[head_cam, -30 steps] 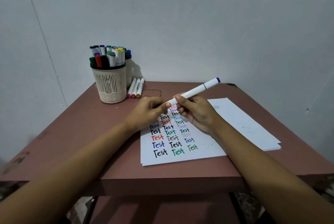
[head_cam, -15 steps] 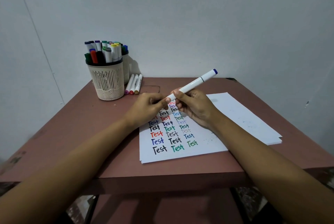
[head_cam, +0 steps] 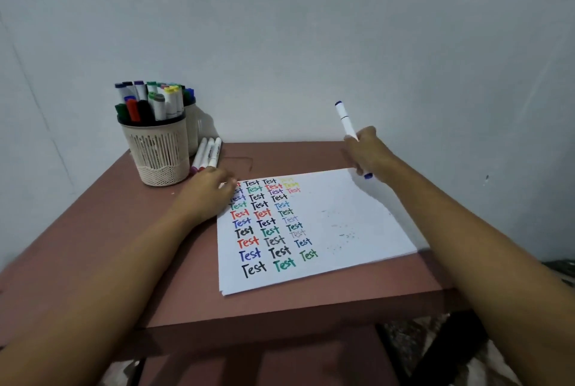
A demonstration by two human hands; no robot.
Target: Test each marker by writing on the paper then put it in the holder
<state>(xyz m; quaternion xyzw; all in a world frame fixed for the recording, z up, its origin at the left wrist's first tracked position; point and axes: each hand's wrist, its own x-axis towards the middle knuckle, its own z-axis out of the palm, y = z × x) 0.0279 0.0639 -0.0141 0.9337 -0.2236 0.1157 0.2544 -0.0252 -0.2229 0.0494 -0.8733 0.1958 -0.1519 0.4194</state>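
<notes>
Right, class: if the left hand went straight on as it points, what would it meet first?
Likely nothing close: the left hand points away and rightward, missing the loose markers, across the paper's top corner and bare table towards the wall; blur makes this uncertain.

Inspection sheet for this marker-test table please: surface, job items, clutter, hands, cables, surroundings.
Surface: reddish-brown table, faint rectangular mark near the back.
Job's things: paper stack with rows of coloured "Test" words, right part unwritten; beige slotted holder full of markers, back left; three markers lying beside it.
Clutter: second container behind the holder, also with markers.
Hands: right hand grips a blue-ended marker near the paper's far right corner; left hand rests on the paper's top-left corner, grip unclear.
Cables: nothing seen.
Surroundings: plain pale wall; patterned floor below.
</notes>
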